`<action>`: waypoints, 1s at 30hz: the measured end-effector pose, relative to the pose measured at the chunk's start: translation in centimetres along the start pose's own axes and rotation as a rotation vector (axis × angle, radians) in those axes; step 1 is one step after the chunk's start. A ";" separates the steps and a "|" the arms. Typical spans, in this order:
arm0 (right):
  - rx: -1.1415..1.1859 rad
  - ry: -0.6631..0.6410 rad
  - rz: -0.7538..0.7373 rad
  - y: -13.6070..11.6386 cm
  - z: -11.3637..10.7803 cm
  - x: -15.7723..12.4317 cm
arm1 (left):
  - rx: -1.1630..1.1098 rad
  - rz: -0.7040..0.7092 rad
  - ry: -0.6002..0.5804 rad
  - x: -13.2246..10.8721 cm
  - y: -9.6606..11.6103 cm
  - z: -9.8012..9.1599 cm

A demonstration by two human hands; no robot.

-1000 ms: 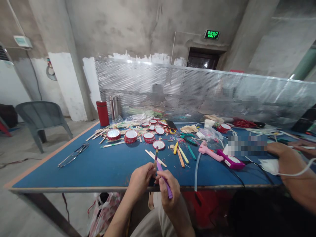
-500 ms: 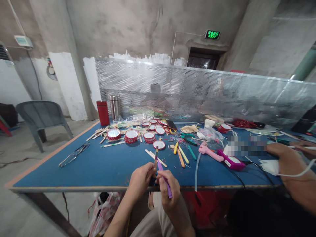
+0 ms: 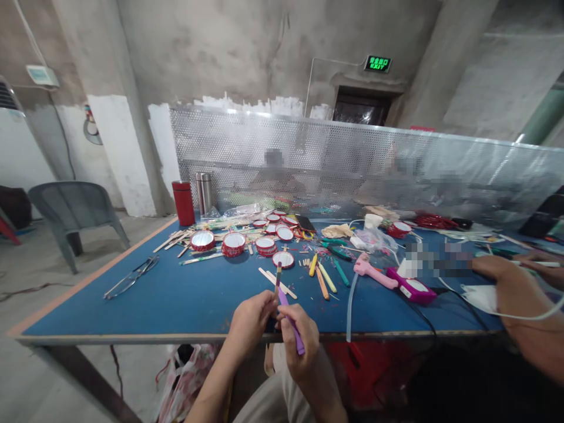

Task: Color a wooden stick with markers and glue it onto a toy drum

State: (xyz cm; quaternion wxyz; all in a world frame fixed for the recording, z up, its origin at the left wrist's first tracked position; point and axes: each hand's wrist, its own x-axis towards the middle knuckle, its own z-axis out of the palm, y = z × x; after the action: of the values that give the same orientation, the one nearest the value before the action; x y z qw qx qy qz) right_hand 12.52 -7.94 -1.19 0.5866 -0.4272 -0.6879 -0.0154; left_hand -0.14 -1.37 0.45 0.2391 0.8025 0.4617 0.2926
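Observation:
My left hand [image 3: 252, 318] pinches a flat wooden craft stick [image 3: 279, 277], held upright near the table's front edge. Dark and coloured bands show on the stick's upper part. My right hand [image 3: 303, 338] is closed around a purple crayon [image 3: 294, 332], whose upper end leans against or close to the stick; exact contact is too small to tell. Just beyond my hands, two bare craft sticks [image 3: 284, 286] lie on the blue table [image 3: 189, 305]. Behind them sits a small red-rimmed drum [image 3: 282, 259] with a white top. Yellow, orange and teal crayons [image 3: 323, 285] lie to the right.
More red drums [image 3: 234, 243] and loose sticks cover the table's back. Glasses [image 3: 132, 277] lie left, near a red flask [image 3: 183, 202]. A pink glue gun [image 3: 374, 273], a purple box [image 3: 412, 289] and cables are on the right, beside another person's arm [image 3: 524, 311].
My right hand and the purple crayon have shifted very slightly left along the stick. The left hand keeps its grip, and the table's objects stay put.

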 end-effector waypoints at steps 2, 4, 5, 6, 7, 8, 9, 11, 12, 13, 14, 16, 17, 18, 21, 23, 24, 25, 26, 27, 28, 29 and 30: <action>-0.009 -0.001 -0.004 0.1 0.1 -0.1 | -0.005 0.000 0.003 0.0 0.0 0.0; -0.019 -0.008 0.002 0.1 0.0 -0.1 | -0.012 0.003 0.003 0.0 0.0 0.0; -0.021 -0.012 0.007 0.0 0.0 -0.1 | -0.016 0.004 0.002 0.0 0.0 0.0; -0.021 -0.017 0.011 0.0 -0.1 0.0 | -0.018 0.004 0.001 0.0 -0.1 0.0; -0.020 -0.024 0.015 -0.1 -0.2 0.1 | -0.019 0.004 -0.002 0.1 -0.1 0.1; -0.018 -0.030 0.023 -0.2 -0.3 0.1 | -0.020 0.004 -0.004 0.1 -0.2 0.1; -0.011 -0.027 0.031 -0.3 -0.3 0.2 | -0.022 0.003 -0.005 0.1 -0.2 0.1; 0.011 -0.019 0.060 -0.3 -0.3 0.4 | -0.027 0.005 -0.005 0.1 -0.2 0.1; 0.023 -0.015 0.075 -0.3 -0.3 0.4 | -0.028 0.006 -0.004 0.1 -0.1 0.1; 0.032 -0.012 0.086 -0.3 -0.2 0.4 | -0.029 0.007 -0.002 0.0 -0.1 0.1; 0.038 -0.010 0.091 -0.2 -0.1 0.4 | -0.027 0.009 0.001 0.0 0.0 0.0; 0.037 -0.006 0.088 -0.1 0.1 0.3 | -0.026 0.011 0.008 0.0 0.1 0.0; 0.036 0.001 0.082 0.0 0.1 0.2 | -0.026 0.010 0.009 0.0 0.1 0.0; 0.038 0.009 0.076 0.0 0.2 0.1 | -0.026 0.008 0.008 0.0 0.1 0.0; 0.039 0.000 0.074 0.0 0.2 0.1 | -0.019 -0.003 -0.001 0.0 0.1 0.0; 0.026 -0.029 0.087 -0.2 0.1 0.1 | -0.011 -0.001 -0.007 0.0 0.0 0.0; 0.019 -0.037 0.089 -0.2 0.0 0.2 | -0.011 0.003 -0.008 0.0 0.0 -0.1; 0.016 -0.037 0.088 -0.3 0.0 0.2 | -0.012 0.006 -0.007 0.0 0.0 -0.1; 0.016 -0.033 0.084 -0.3 0.0 0.3 | -0.011 0.008 -0.005 0.0 0.0 -0.1; 0.019 -0.030 0.083 -0.3 0.0 0.3 | -0.010 0.008 0.001 0.0 0.1 -0.1; 0.024 -0.029 0.084 -0.3 0.0 0.3 | -0.008 0.006 0.006 0.0 0.1 -0.1; 0.030 -0.027 0.088 -0.3 0.0 0.2 | -0.007 0.004 0.008 0.0 0.1 -0.1; 0.037 -0.015 0.091 -0.3 0.0 0.2 | -0.006 0.002 0.010 0.0 0.1 -0.1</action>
State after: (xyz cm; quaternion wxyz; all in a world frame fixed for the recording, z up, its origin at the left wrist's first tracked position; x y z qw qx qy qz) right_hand 12.36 -8.04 -0.87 0.5895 -0.4472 -0.6721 0.0274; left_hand -0.13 -1.45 0.56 0.2389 0.8009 0.4612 0.2981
